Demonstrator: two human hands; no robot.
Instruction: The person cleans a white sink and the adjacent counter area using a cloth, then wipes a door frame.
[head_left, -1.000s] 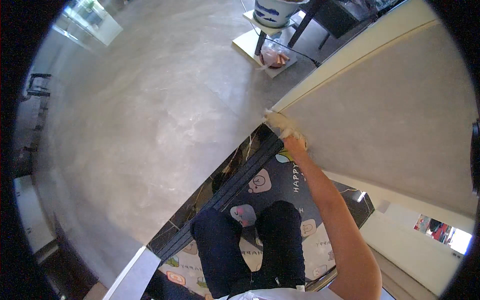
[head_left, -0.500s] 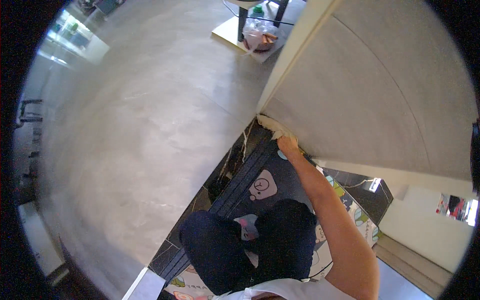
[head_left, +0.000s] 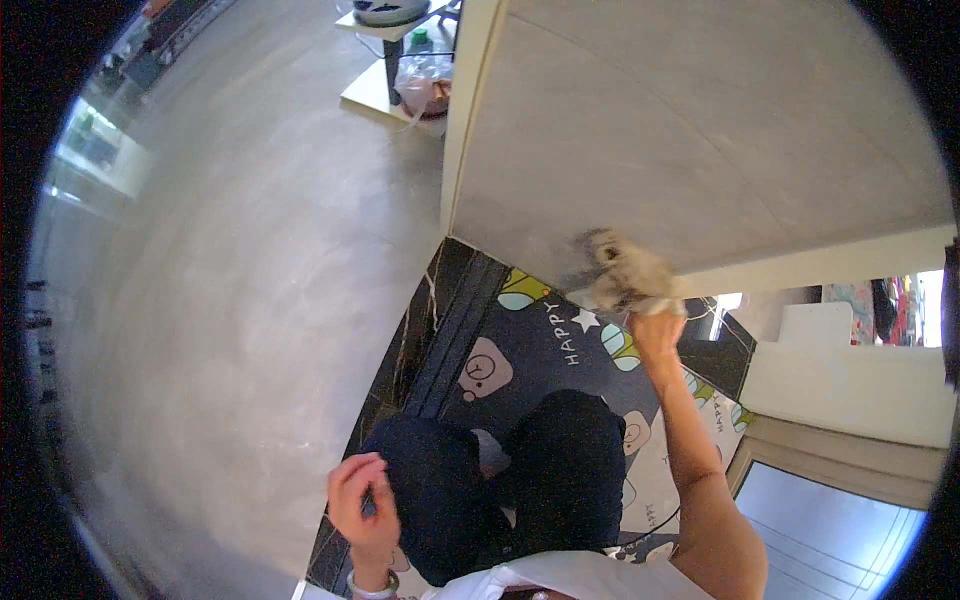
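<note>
My right hand [head_left: 658, 332] is closed around a beige, crumpled rag [head_left: 630, 270], blurred by motion. The rag lies against the lower part of a grey wall panel [head_left: 620, 150], just above the floor mat [head_left: 535, 350]. Beside my left knee [head_left: 425, 480] my left hand [head_left: 362, 505] is raised, palm partly turned in. Its fingers bend loosely apart from the thumb, and nothing shows between them. A band circles that wrist.
A dark marbled threshold strip [head_left: 400, 350] runs along the mat's left side, with pale floor [head_left: 250, 300] beyond. The wall's cream edge [head_left: 468, 120] stands ahead. Past it, a low shelf [head_left: 375, 92] holds a clear plastic bag [head_left: 425, 80]. A glass-like panel [head_left: 830, 530] lies to the right.
My right hand has moved the rag from the panel's left corner rightward along its lower edge. My left hand has come into view at the lower left. The view has turned right.
</note>
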